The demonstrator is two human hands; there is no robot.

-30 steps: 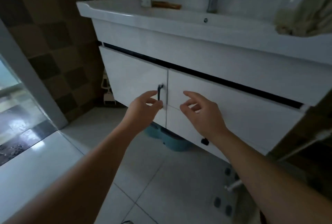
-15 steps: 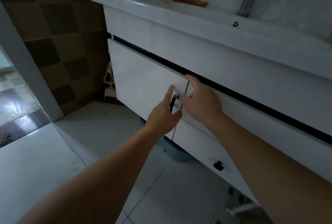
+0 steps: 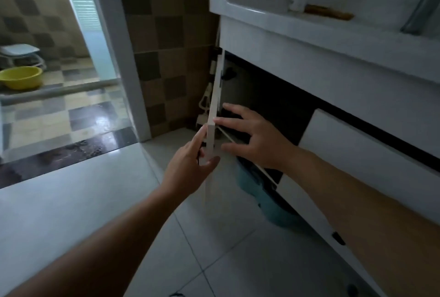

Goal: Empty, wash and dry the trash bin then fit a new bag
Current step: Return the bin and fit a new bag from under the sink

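- The vanity cabinet (image 3: 309,77) on the right of the frame is open on its left half; the inside is dark and you cannot tell what it holds.
- A teal plastic container (image 3: 252,184) sits on the floor under the cabinet, lower centre-right; it may be the trash bin, but only its rim and side show, and its contents are hidden.
- A yellow basin (image 3: 20,77) stands on the tiled floor past the doorway at the far left, well apart from you; its inside cannot be made out.
- Your left hand (image 3: 188,165) is at the centre of the frame, its grip closed on the lower free edge of the cabinet door (image 3: 214,106): thumb on the near face, fingers behind.
- Your right hand (image 3: 257,139) reaches past the door's edge toward the opening, fingers spread and straight, grip released, holding nothing.
- The door stands edge-on to you, swung out from its hinge (image 3: 227,74).
- Half a second ago the door was shut with both hands at its handle; it is now swung wide, and the view has turned left to take in the doorway.
- The right-hand door (image 3: 371,144) has stayed closed.
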